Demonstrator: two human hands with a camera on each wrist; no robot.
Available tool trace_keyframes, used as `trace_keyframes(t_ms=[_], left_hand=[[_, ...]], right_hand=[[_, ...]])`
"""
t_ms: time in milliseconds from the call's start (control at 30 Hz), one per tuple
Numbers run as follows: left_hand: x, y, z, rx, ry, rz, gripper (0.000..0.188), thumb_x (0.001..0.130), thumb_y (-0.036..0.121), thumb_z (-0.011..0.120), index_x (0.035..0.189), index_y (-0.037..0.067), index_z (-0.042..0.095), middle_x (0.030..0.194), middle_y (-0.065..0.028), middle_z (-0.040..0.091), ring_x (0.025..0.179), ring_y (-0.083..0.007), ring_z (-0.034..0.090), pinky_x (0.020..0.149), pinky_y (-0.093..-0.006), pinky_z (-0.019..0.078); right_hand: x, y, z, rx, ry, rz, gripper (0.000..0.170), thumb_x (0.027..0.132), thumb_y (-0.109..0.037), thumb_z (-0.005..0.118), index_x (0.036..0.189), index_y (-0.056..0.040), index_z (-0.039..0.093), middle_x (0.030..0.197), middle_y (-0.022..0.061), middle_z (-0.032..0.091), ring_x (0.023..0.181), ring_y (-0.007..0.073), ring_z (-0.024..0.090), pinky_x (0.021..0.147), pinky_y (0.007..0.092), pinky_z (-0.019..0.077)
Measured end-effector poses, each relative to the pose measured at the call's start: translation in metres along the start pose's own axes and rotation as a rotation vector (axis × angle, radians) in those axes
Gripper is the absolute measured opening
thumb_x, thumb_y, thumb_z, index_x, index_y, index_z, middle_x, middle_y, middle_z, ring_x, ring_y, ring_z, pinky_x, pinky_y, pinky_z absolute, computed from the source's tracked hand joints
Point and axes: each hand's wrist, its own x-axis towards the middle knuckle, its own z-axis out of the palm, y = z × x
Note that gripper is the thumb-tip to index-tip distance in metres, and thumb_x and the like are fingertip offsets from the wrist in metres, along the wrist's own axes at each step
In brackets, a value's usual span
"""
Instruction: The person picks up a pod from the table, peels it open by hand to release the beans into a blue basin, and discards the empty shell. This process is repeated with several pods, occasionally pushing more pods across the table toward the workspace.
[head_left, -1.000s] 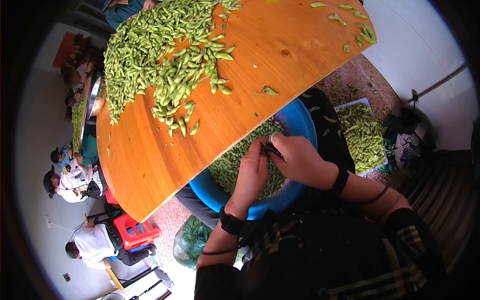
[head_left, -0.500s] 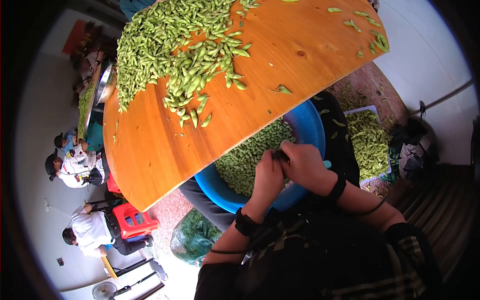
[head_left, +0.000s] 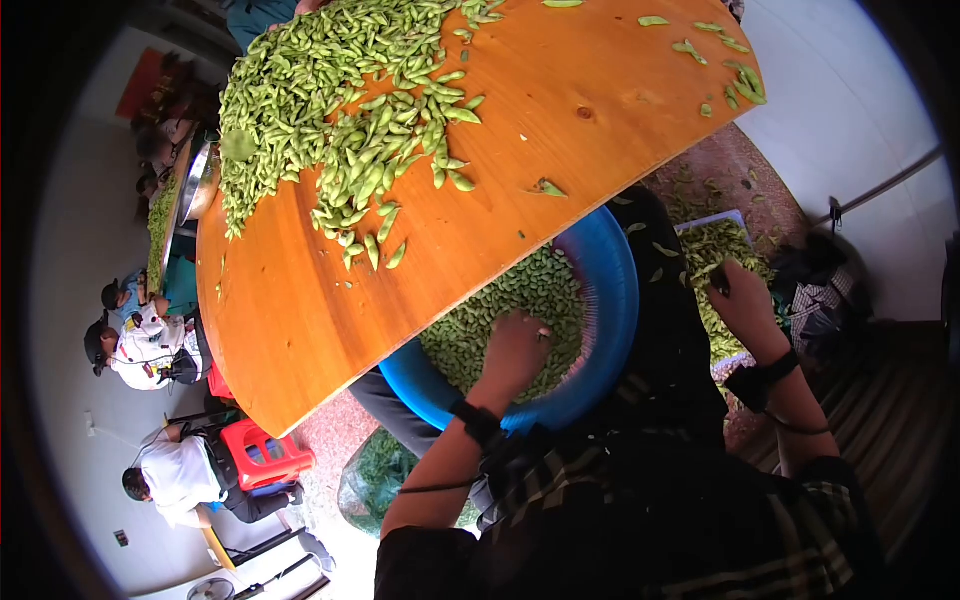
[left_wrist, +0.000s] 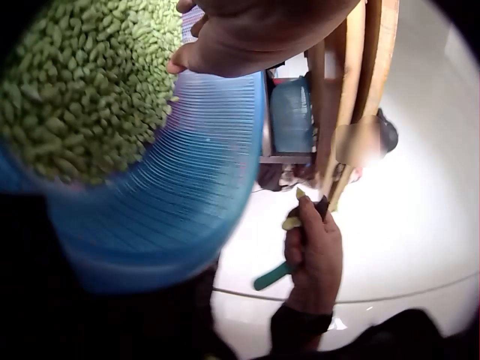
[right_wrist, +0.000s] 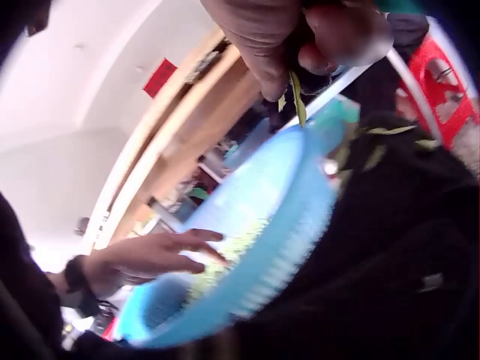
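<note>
The left hand (head_left: 515, 350) hovers over the shelled green beans (head_left: 465, 335) in the blue basin (head_left: 625, 290); the right wrist view shows its fingers (right_wrist: 199, 244) spread and holding nothing visible. Out to the right, beyond the basin rim, the right hand (head_left: 748, 310) is raised near the crate of pods. In the left wrist view the right hand (left_wrist: 315, 255) grips a green-handled thing (left_wrist: 271, 276), with pale green pod pieces (left_wrist: 291, 223) at its fingertips. A thin green pod husk (right_wrist: 298, 101) hangs from its fingers in the right wrist view.
The orange wooden table (head_left: 570, 150) overhangs the basin and carries a pile of whole pods (head_left: 300, 110). A crate of pods (head_left: 725, 235) stands on the floor at the right. Seated people and a red stool (head_left: 262, 455) are at the left.
The hands, together over the basin before, have parted. The right has moved right toward the crate with the husk; the left remains over the beans, its fingers freed.
</note>
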Motion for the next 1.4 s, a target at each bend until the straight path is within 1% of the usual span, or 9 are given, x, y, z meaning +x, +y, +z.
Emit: trace_keyframes(t_ms=[167,400,567,733,933,967,1133,1300,1400], left_hand=[[0.017,0.007,0.031,-0.067,-0.262,0.047,0.021,0.075,0.025,0.067,0.087,0.008,0.068,0.091,-0.0190,0.063,0.087,-0.0398,0.061,0.076,-0.0452,0.0500],[0.027,-0.002,0.029,0.049,-0.357,0.087,0.022,0.081,0.025,0.064,0.091,0.005,0.067,0.080,-0.0146,0.065,0.076,-0.0334,0.065,0.068,-0.0415,0.0522],[0.005,0.070,-0.035,-0.685,-0.075,0.064,0.009,0.088,0.010,0.062,0.091,0.001,0.066,0.072,-0.0086,0.066,0.064,-0.0123,0.064,0.060,-0.0277,0.0511],[-0.002,0.110,-0.072,-0.583,0.199,0.371,0.012,0.086,0.008,0.067,0.097,0.002,0.066,0.085,-0.0117,0.065,0.072,-0.0202,0.065,0.064,-0.0305,0.0512],[-0.016,0.074,-0.186,-0.182,0.668,0.163,0.009,0.085,0.002,0.066,0.094,0.001,0.066,0.087,-0.0132,0.064,0.072,-0.0250,0.064,0.066,-0.0329,0.0516],[-0.007,0.062,-0.201,-0.126,0.744,0.108,0.011,0.084,0.003,0.063,0.094,0.000,0.065,0.087,-0.0176,0.060,0.075,-0.0368,0.063,0.066,-0.0424,0.0532],[0.065,0.005,-0.224,0.145,0.745,-0.101,0.014,0.083,0.007,0.065,0.096,0.001,0.067,0.099,-0.0197,0.062,0.083,-0.0394,0.063,0.074,-0.0453,0.0524],[0.075,-0.008,-0.224,0.156,0.663,-0.131,0.014,0.081,0.007,0.065,0.094,0.002,0.064,0.098,-0.0207,0.062,0.082,-0.0402,0.063,0.073,-0.0469,0.0525],[0.057,0.001,-0.225,0.177,0.671,-0.046,0.013,0.083,0.004,0.062,0.095,0.002,0.060,0.095,-0.0232,0.062,0.078,-0.0393,0.064,0.068,-0.0466,0.0529]], right_hand=[[-0.046,0.021,0.003,0.149,-0.003,0.133,0.014,0.081,-0.007,0.055,0.093,0.0001,0.055,0.076,0.0223,0.060,0.075,0.0431,0.059,0.064,0.0504,0.0448],[-0.058,-0.017,-0.010,0.318,-0.090,0.099,0.015,0.086,-0.013,0.061,0.091,0.0011,0.058,0.072,0.0226,0.061,0.070,0.0401,0.061,0.059,0.0425,0.0459],[-0.026,-0.099,-0.017,0.760,-0.196,-0.002,0.021,0.084,-0.014,0.070,0.091,0.0010,0.058,0.074,0.0146,0.062,0.065,0.0206,0.059,0.059,0.0331,0.0459],[-0.007,-0.129,-0.003,0.831,-0.043,-0.055,0.016,0.084,-0.010,0.068,0.093,0.0001,0.058,0.077,0.0136,0.063,0.067,0.0181,0.061,0.061,0.0312,0.0473],[-0.004,-0.036,-0.025,0.524,0.045,0.067,0.021,0.092,-0.011,0.058,0.110,-0.0001,0.063,0.063,0.0105,0.058,0.052,0.0160,0.055,0.049,0.0311,0.0416],[-0.008,-0.022,-0.027,0.524,0.029,0.126,0.025,0.093,-0.012,0.057,0.114,0.0001,0.062,0.063,0.0110,0.057,0.051,0.0153,0.053,0.049,0.0311,0.0409],[-0.025,-0.004,-0.016,0.434,0.014,0.084,0.020,0.093,-0.012,0.056,0.103,0.0035,0.049,0.084,0.0233,0.060,0.078,0.0412,0.060,0.065,0.0439,0.0449],[-0.015,-0.054,-0.030,0.470,-0.026,-0.171,0.027,0.094,-0.008,0.050,0.118,0.0028,0.049,0.080,0.0186,0.061,0.069,0.0323,0.062,0.060,0.0395,0.0469],[0.002,-0.119,-0.057,0.731,-0.295,-0.074,0.030,0.095,-0.008,0.047,0.124,-0.0032,0.052,0.065,0.0050,0.055,0.051,0.0141,0.054,0.048,0.0275,0.0435]])
